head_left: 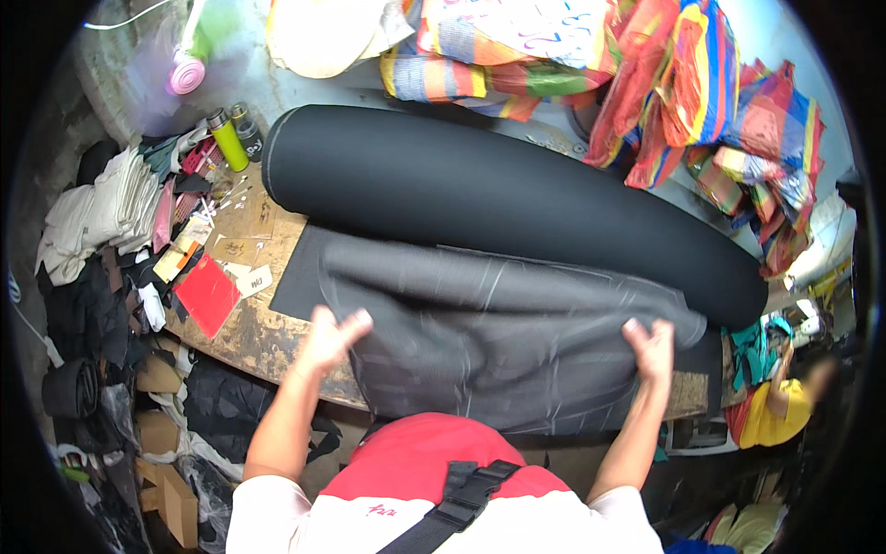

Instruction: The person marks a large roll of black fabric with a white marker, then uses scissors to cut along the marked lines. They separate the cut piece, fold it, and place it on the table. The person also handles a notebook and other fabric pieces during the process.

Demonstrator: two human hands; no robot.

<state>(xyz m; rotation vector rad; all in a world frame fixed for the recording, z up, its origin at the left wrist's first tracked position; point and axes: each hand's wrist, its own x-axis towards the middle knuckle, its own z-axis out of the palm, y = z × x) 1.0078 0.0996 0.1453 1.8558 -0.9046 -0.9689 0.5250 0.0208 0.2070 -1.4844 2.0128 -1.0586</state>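
A dark grey fabric sheet [498, 342] with pale chalk-like lines billows over the table in front of me, blurred by motion. My left hand [334, 340] is at its left edge, thumb spread away from the fingers. Near the sheet's right side is my right hand [652, 349], its thumb also apart from the fingers. Neither hand shows a clear grip on the cloth, though the fingertips are partly blurred. Under the sheet lies more dark fabric [295, 277], flat on the table. Behind it rests a thick black fabric roll [498, 189].
The worn wooden table [263, 346] holds a red card [207, 295], paper tags and a green bottle [227, 140] at left. Folded pale cloth [106, 203] and dark scraps pile beyond. Striped bags [688, 83] hang at the back right. A person in yellow [775, 415] is at far right.
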